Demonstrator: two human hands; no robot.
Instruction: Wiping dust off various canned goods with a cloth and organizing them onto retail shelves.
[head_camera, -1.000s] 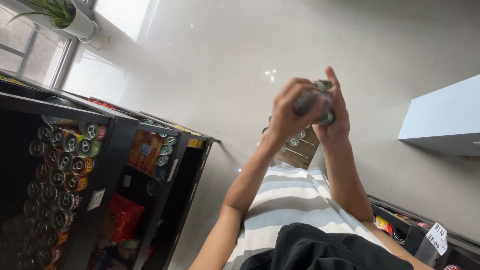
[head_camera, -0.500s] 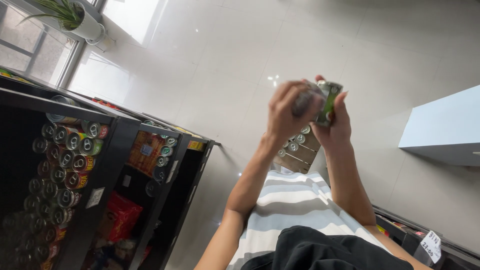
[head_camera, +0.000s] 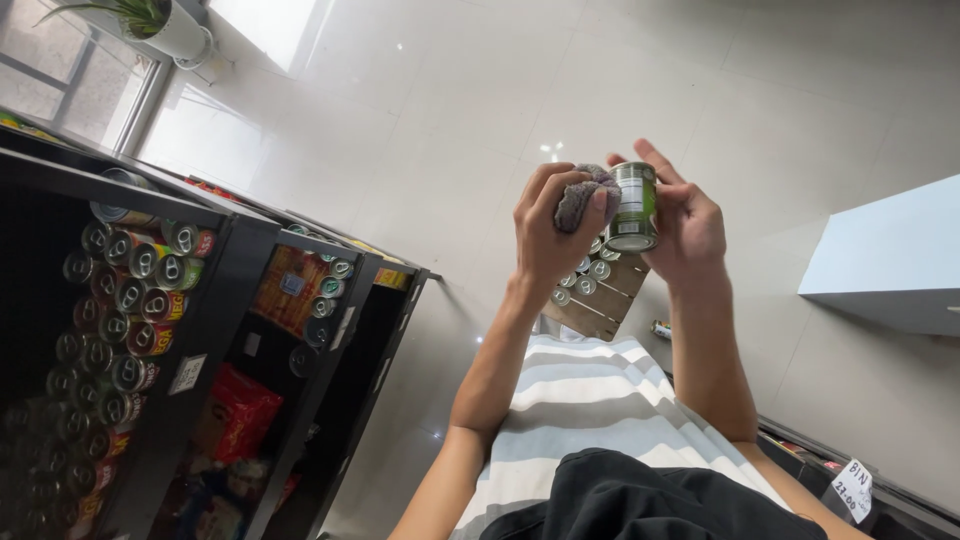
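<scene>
Black shelving (head_camera: 215, 300) packed with cans stands at the left. Raised before it, the right hand (head_camera: 690, 225) curls round a green-labelled can (head_camera: 633, 205), probably rigid, smooth and slippery, best gripped around its sides; the left hand (head_camera: 548, 235) pinches a soft purplish cloth (head_camera: 580, 195) against it.

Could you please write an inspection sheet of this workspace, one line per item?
Surface: pale tiled floor, glossy, with light patches.
Job's things: green can held upright; greyish cloth pressed against its side.
Clutter: open cardboard box of cans on the floor; one loose can beside it.
Hands: left hand fingers closed on the cloth; right hand grips the can.
Cables: nothing seen.
Surroundings: black shelves stocked with cans; potted plant by the window; pale blue cabinet.
</scene>
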